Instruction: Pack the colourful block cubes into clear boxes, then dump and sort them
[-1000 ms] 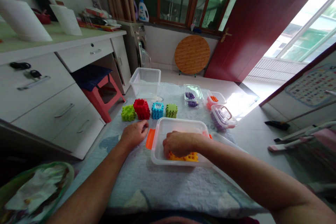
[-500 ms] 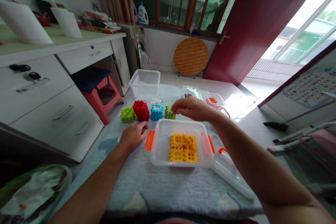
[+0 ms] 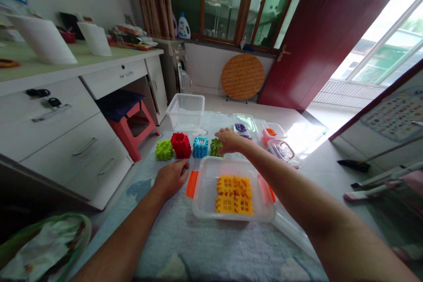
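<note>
My right hand (image 3: 231, 141) reaches past the tub to the dark green toothed plastic cube (image 3: 215, 147). My fingers are draped over its right side, and I cannot tell whether they pinch it. That cube ends a row with a blue cube (image 3: 200, 146), a red cube (image 3: 180, 144) and a lime cube (image 3: 164, 150). My left hand (image 3: 171, 179) rests loosely curled on the pale blue cloth (image 3: 198, 238), gripping nothing, just beside the orange latch (image 3: 191, 183) (bare cloth lies nearer me). The clear plastic tub (image 3: 206, 194) holds yellow lattice pieces (image 3: 234, 194). The small clear box (image 3: 243, 125) beyond holds purple bits.
</note>
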### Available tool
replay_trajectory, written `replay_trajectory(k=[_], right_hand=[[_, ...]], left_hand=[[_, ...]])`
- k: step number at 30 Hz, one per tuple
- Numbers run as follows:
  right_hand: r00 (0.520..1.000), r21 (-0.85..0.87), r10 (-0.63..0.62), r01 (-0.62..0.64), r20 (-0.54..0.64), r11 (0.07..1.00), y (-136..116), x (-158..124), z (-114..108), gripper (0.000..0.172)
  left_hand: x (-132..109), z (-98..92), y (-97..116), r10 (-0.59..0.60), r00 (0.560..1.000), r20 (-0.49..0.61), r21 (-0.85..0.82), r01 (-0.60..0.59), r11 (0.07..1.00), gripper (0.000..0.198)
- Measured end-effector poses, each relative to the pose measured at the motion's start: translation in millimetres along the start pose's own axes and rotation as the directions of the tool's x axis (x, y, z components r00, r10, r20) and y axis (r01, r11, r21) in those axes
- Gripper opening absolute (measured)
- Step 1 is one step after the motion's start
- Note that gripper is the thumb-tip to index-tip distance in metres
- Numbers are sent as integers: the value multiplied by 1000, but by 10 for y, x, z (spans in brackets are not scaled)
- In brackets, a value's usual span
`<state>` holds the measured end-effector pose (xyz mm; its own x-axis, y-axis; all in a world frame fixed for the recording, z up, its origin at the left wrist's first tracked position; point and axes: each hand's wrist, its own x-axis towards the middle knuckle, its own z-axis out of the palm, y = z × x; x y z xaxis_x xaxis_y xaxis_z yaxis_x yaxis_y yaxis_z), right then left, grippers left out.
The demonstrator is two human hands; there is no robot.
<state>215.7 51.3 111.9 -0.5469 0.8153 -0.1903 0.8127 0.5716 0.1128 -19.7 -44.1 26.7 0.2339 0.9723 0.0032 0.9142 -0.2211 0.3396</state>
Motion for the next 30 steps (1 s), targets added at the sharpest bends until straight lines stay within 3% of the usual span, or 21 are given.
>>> replay_trajectory(k=[7, 19, 24, 27, 30], right_hand=[[1000, -9, 1, -1, 15, 1000, 14, 68, 76, 48], [1000, 48, 8, -7, -21, 999, 31, -3, 0, 47], [995, 110, -3, 14, -102, 994, 36, -216, -287, 43], [980, 230, -33, 78, -196, 970, -77, -526, -557, 46], [977, 321, -91, 149, -191, 935, -288, -872, -761, 48]], left_hand=[[-1, 9, -5, -1, 1000, -12, -23, 1, 1000, 15], [-5, 19, -19, 9, 1000, -23, -29, -9, 1000, 15], [9, 27, -24, 1, 1000, -3, -4, -1, 1000, 17], [20, 24, -16, -6, 1000, 7, 14, 6, 1000, 18], [16, 16, -4, -9, 1000, -2, 15, 9, 1000, 19]])
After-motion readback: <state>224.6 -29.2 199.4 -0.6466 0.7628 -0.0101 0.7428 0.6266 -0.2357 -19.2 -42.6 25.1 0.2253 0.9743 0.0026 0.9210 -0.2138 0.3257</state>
